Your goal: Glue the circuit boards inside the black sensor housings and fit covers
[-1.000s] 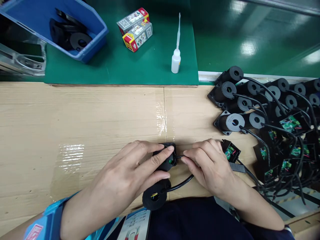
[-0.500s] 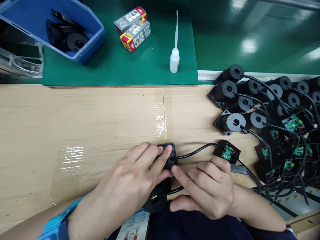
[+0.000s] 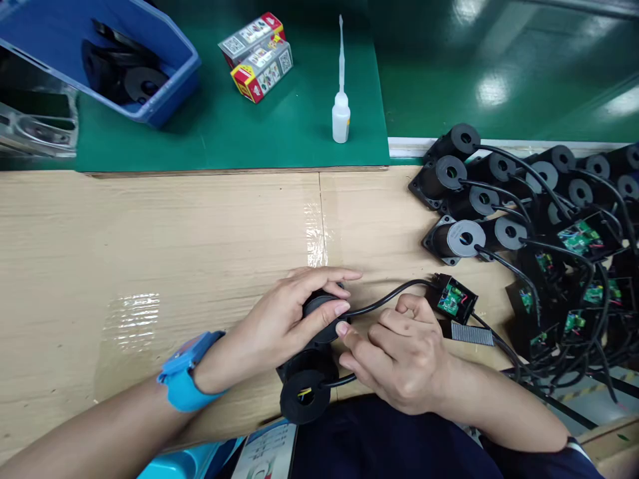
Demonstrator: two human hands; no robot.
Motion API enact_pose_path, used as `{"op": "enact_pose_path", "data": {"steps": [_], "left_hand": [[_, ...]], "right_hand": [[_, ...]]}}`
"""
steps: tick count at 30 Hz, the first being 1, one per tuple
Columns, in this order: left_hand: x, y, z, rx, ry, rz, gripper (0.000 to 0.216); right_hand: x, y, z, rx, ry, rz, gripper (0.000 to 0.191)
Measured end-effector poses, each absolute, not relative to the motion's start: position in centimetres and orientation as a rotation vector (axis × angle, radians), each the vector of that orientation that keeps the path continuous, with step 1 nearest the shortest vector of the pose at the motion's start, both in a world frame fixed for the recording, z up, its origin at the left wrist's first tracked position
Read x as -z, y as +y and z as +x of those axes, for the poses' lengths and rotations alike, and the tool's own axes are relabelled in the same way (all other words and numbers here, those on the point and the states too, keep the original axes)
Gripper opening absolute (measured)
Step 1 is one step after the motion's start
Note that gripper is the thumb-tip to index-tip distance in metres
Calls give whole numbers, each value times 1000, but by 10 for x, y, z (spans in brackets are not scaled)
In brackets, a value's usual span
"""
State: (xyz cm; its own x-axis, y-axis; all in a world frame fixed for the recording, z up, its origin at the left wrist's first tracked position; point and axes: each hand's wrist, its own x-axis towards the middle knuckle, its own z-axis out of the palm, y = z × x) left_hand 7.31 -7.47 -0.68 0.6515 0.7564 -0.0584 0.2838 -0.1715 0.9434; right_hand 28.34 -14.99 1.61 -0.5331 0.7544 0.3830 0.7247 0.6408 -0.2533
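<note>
My left hand (image 3: pixel 287 313) curls over a small black round part (image 3: pixel 322 318) on the cardboard-covered bench, fingers wrapped round its top and side. My right hand (image 3: pixel 394 356) rests just to the right, its fingers bent and its fingertips touching the same part's right edge. A black cable (image 3: pixel 387 299) runs from the part to a small open black housing with a green circuit board (image 3: pixel 452 299). A black cylindrical coil (image 3: pixel 304 392) with a centre hole lies at the bench's near edge, below my left hand, with its own cable going right.
Several black coils with cables and green boards (image 3: pixel 529 219) are heaped at the right. A white glue bottle (image 3: pixel 341 113), two small printed boxes (image 3: pixel 254 56) and a blue bin of black parts (image 3: pixel 100 56) stand on the green mat (image 3: pixel 224 133) behind.
My left hand has turned, lifting its wrist, so the part now shows a round side. My right hand has closed in on the part's right edge. The camera has shifted slightly.
</note>
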Motion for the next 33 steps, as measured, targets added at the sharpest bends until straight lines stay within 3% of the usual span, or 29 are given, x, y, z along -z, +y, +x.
{"op": "enact_pose_path", "data": {"steps": [7, 14, 19, 25, 33], "left_hand": [[15, -87, 82, -661, 865, 1693, 19], [21, -75, 66, -606, 649, 1650, 26], [28, -77, 57, -927, 612, 2067, 26], [31, -78, 57, -888, 690, 2454, 22], [31, -78, 57, -775, 769, 2477, 23]], "right_hand": [[-15, -149, 284, -39, -2419, -1138, 23], [-13, -146, 291, -95, -2439, -1126, 20], [-11, -148, 290, -85, -2435, -1136, 22], [-11, -149, 289, -106, -2443, -1154, 24], [-12, -149, 285, -117, -2422, -1204, 31]]}}
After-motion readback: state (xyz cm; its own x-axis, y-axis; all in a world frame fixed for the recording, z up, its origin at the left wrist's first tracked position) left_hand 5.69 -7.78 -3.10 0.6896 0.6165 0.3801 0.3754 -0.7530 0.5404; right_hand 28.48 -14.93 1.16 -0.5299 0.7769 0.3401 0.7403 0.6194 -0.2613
